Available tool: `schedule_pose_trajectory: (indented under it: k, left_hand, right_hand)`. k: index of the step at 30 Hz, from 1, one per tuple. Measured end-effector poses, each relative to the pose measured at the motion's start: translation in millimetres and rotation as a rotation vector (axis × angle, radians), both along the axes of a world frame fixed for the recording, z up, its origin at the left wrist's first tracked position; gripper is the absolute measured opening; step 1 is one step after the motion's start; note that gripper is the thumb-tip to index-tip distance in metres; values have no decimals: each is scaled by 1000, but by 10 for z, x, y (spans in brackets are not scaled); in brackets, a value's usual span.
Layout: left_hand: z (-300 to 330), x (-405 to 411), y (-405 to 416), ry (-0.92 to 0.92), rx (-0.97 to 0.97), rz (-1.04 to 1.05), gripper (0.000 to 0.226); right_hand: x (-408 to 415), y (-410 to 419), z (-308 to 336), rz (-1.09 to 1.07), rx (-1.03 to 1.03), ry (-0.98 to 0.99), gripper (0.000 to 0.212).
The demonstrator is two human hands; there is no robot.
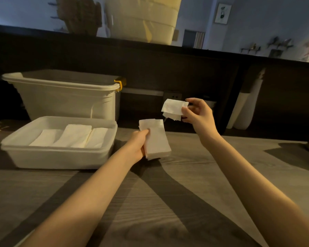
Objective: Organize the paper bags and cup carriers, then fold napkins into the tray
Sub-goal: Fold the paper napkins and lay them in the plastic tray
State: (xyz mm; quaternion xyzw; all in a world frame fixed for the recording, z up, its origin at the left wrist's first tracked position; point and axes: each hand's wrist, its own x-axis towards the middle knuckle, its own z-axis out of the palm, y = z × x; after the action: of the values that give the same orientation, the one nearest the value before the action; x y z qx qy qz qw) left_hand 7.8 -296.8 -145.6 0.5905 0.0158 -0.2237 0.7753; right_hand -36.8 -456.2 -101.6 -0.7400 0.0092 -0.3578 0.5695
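My left hand (138, 145) grips a stack of white napkins (156, 139) just above the wooden table (168, 202), right of the tray. My right hand (197, 113) is raised higher and to the right, pinching a single folded white napkin (173, 109) in the air. The white plastic tray (57, 155) sits at the left and holds folded napkins (71, 137) laid side by side on its bottom.
A large white bin (66, 97) with a yellow latch stands behind the tray. A dark counter wall (185, 77) runs along the back. White cylindrical items (243, 111) lean at the right. Brown cup carriers (80, 15) and a cream container (143, 18) sit on the counter top.
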Motion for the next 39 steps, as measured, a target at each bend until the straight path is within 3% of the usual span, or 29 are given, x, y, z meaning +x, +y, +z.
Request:
schedule_pose_trajectory:
  k: [10,15,18,22,25,31,34,39]
  left_hand:
    - [-77,-243,184,-14,-123,-103,27]
    - [-81,-273,180,-64,-47,-19,38]
    - [-67,-290,169,-72,-46,-64,59]
    - [-80,-326,165,-182,29,29,40]
    - [-104,-338,169,-274,86,53,46]
    - [-122,-318,163,-444,172,91,59]
    - [-124,-330,158,-546,236,67,67]
    - [-99,-394,132,-649,309,27,66]
  right_hand:
    - [-415,282,-414,138,-187,107,26]
    - [-443,315,-501,141,-249,169,30]
    - [-450,355,-519,109,-316,193,31]
    - [-475,398,-528,95,-381,227,33]
    - [-486,427,-503,125,-294,289,34]
    - [-485,408,-448,195,126,434,29]
    - [-482,370,-449,197,189,471,28]
    - [-491,374,-445,168,127,480,27]
